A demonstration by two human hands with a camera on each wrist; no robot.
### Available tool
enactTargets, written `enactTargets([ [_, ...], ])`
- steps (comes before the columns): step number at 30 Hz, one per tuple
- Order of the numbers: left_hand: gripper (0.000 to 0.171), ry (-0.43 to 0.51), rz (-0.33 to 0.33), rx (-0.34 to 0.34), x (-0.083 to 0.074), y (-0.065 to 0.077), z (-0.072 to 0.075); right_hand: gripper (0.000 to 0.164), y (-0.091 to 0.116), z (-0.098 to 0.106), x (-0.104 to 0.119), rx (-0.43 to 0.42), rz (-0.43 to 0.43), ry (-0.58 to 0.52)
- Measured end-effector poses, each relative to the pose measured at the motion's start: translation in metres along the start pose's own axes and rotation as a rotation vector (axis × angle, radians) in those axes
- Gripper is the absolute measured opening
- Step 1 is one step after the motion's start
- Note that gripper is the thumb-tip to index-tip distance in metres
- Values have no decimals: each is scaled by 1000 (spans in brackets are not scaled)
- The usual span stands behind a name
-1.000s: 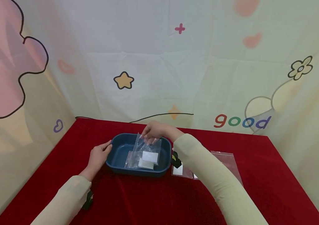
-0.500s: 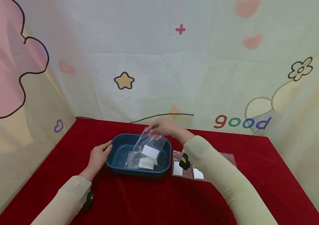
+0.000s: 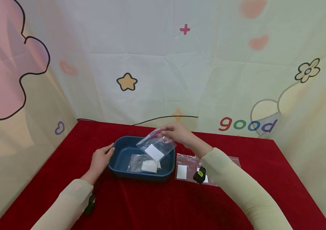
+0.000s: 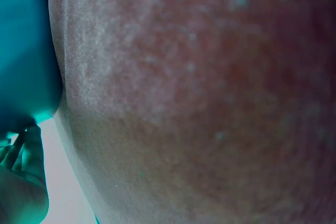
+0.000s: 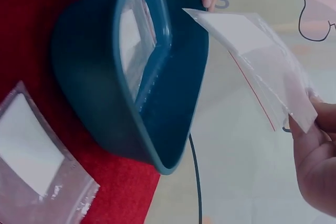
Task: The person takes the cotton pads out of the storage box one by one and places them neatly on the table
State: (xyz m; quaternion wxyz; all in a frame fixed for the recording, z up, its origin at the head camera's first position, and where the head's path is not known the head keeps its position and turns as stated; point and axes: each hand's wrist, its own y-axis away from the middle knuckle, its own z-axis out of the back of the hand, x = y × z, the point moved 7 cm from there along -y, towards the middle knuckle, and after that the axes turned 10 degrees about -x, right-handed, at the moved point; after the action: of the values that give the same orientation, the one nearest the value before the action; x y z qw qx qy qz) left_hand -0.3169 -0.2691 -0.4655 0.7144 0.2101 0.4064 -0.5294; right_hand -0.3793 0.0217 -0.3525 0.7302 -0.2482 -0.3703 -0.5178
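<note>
Right fingers (image 3: 167,127) pinching glossy clear bag (image 3: 156,147), left fingers (image 3: 109,149) gripping round-cornered blue tub (image 3: 140,175), velvety red cloth (image 3: 154,204)

Glossy plastic bag (image 5: 257,56) (see-through), velvety cloth (image 3: 140,204)

Bags (image 3: 186,166) beside tub (image 3: 121,159) partly hidden behind right sleeve (image 3: 234,180), tub cut off in left-wrist view

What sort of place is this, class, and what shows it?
Probably a makeshift tabletop recording corner: a pale cartoon-printed fabric backdrop, a red cloth-covered table and a small black wrist-worn device suggest so.
</note>
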Motion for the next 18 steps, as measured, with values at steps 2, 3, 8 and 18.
enactTargets([
  [2,44,3,0,1,0,0,0,33,5,2,-4,-14,-7,-33],
  [3,44,2,0,2,0,0,0,33,7,3,-6,-19,-17,-60],
  [8,45,11,-1,2,1,0,0,32,19,7,-15,-45,-64,-196],
  [18,45,20,0,4,1,1,0,33,42,11,-35,-99,-98,-239],
])
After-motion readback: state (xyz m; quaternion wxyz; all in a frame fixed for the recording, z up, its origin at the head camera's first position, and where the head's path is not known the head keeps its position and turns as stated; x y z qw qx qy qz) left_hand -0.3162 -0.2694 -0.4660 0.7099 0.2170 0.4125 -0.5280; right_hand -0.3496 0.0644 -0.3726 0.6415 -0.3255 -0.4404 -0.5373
